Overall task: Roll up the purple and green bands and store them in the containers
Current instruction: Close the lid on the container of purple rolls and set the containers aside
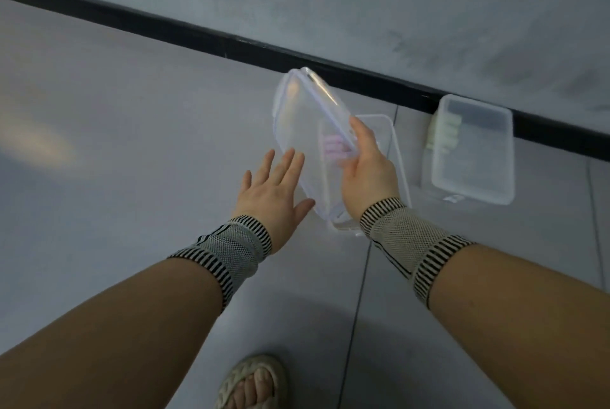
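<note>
Right of centre in the frame, the rolled purple band point(334, 147) lies inside a clear container point(394, 144) on the floor point(132, 111). The right hand point(366, 167) grips a clear lid point(303, 124) by its edge and holds it tilted over that container, probably to close it. The left hand point(274, 190), fingers spread and holding nothing, waits just beside the lid's lower edge, likely to steady it. At right, the green band point(444, 134) sits in a second container point(475, 151), apparently lidded, beside the black skirting point(165, 29).

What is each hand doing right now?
Left hand: open, fingers spread beside the clear lid.
Right hand: holding that lid over the container.
</note>
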Demonstrator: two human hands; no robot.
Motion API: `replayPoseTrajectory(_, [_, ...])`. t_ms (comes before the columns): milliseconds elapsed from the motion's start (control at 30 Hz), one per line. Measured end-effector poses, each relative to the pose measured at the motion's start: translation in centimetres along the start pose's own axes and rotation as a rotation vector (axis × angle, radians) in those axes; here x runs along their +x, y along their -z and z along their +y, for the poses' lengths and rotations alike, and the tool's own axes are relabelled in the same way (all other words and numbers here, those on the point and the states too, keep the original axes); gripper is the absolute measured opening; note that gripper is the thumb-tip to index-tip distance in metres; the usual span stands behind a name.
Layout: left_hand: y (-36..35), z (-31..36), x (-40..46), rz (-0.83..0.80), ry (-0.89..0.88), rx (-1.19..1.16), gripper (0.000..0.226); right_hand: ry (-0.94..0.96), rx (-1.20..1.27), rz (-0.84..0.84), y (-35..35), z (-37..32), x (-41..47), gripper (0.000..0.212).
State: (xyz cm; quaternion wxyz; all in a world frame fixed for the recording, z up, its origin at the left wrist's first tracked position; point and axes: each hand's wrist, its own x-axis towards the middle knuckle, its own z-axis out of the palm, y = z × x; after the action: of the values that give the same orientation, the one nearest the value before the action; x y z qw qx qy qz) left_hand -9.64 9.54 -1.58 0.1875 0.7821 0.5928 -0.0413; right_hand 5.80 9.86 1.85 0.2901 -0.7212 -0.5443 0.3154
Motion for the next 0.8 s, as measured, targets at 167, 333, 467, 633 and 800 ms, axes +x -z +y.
replayPoseTrajectory(167, [-2.3, 3.5, 1.2, -0.101, -0.032, 0.042, 0.066, -0.257, 0.036, 0.132, 3.1, 5.7, 0.5, 0.053])
replayPoseTrajectory(333, [-3.9, 4.8, 1.8, -0.216, -0.036, 0.125, 0.061, -0.234, -0.272, 0.111, 3.4, 11.0, 0.0, 0.051])
replayPoseTrajectory(467, [-4.5, 4.9, 2.0, -0.24, -0.035, 0.127, 0.062, -0.257, -0.422, 0.023, 3.7, 12.9, -0.4, 0.048])
replayPoseTrajectory(633, [-4.6, 4.8, 2.5, -0.224, -0.068, 0.123, 0.063, -0.222, -0.313, -0.011, 3.1, 14.2, -0.6, 0.053])
replayPoseTrajectory(800, [-4.7, 4.9, 2.7, -0.176, -0.087, 0.09, 0.062, -0.251, -0.192, -0.066, 2.8, 14.3, -1.0, 0.059])
